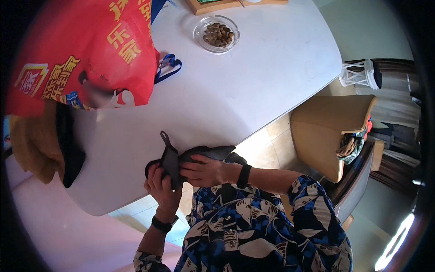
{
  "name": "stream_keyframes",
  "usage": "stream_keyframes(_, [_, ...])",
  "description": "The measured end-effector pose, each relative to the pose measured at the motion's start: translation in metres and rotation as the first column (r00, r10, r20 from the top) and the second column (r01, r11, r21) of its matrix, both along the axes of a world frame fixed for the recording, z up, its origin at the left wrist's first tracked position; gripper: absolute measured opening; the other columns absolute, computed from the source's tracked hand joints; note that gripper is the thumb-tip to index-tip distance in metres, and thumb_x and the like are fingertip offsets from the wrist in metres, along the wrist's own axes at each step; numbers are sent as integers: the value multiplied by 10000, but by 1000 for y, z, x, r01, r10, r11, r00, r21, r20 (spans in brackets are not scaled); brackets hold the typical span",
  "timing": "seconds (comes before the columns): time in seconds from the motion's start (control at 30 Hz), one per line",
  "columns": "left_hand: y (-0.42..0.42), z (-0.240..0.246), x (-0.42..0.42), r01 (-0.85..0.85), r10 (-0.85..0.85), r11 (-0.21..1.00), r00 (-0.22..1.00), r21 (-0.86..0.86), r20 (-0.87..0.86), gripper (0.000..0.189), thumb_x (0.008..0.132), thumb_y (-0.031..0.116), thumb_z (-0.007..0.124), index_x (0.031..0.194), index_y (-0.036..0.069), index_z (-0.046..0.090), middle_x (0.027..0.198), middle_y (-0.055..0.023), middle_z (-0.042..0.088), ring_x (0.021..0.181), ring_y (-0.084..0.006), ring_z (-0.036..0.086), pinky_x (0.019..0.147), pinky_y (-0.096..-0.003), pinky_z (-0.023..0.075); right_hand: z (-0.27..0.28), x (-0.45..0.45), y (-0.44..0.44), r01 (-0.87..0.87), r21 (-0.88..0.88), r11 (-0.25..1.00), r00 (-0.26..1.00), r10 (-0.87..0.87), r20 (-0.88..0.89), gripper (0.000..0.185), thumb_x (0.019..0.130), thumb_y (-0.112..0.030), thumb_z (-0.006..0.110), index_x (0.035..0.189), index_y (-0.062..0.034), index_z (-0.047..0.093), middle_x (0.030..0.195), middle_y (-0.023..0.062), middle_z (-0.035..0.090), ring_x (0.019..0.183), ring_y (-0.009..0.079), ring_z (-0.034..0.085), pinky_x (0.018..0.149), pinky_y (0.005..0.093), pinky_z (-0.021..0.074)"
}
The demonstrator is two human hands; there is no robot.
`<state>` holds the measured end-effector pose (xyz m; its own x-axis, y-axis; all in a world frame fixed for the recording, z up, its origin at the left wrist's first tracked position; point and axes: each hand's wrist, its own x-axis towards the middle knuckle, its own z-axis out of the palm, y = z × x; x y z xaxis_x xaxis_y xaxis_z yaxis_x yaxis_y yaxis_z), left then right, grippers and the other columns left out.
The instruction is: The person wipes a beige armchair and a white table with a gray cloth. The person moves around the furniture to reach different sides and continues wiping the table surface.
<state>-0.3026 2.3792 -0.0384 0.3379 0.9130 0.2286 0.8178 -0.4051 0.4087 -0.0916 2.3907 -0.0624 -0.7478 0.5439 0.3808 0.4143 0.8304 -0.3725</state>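
A dark grey fabric item (170, 159), perhaps a shoe or slipper with a pull loop standing up at its top, lies at the table's near edge. My left hand (159, 183) grips its left part, with the fingers curled over the dark fabric. Flat on the middle of the item rests my right hand (204, 170), its fingertips pressed against the grey cloth. The longer part of the fabric (210, 153) stretches to the right past my right hand. Both wrists wear black bands. The palms and the underside of the item are hidden.
On the white table (265, 68) stand a red printed bag (129, 81) with blue straps, a glass ashtray (200, 40) holding brown seeds or nuts, and a wooden tray (204, 9). A brown and black hat (34, 146) sits at the left. Right of the table is a tan chair (316, 125).
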Motion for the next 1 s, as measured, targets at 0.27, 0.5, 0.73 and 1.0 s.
stream_keyframes(0.27, [10, 1, 86, -10, 15, 998, 996, -56, 83, 435, 596, 152, 748, 953, 115, 502, 1190, -97, 498, 1216, -336, 448, 883, -471, 290, 25, 82, 17, 58, -83, 995, 998, -60, -23, 146, 644, -185, 650, 775, -136, 607, 1182, 55, 589, 1185, 229, 499, 1059, 458, 305])
stream_keyframes(0.5, [57, 27, 182, 81, -77, 977, 997, -198, 30, 498, 701, 185, 726, 1115, 35, 491, 1335, -183, 419, 1318, -381, 329, 1030, -508, 277, 48, 190, 69, 103, -362, 927, 988, -52, 147, 288, 713, -223, 725, 913, -77, 579, 1286, 110, 501, 1282, 263, 404, 1075, 470, 274])
stream_keyframes(0.73, [159, 19, 240, 75, -83, 994, 990, -75, -110, 521, 756, 166, 660, 1207, 1, 458, 1361, -213, 400, 1316, -376, 322, 1063, -466, 277, 39, 236, 167, 264, -203, 943, 939, -203, 278, 490, 807, -264, 660, 1229, -71, 501, 1431, 121, 375, 1377, 280, 264, 1122, 484, 190])
stream_keyframes(1.0, [201, 8, 239, 25, -23, 999, 995, 24, -101, 447, 776, 100, 596, 1204, 38, 481, 1350, -145, 435, 1306, -337, 349, 1036, -433, 315, 33, 218, 199, 379, -109, 919, 911, -350, 217, 487, 815, -255, 660, 1239, -79, 497, 1407, 110, 394, 1356, 279, 294, 1092, 488, 235])
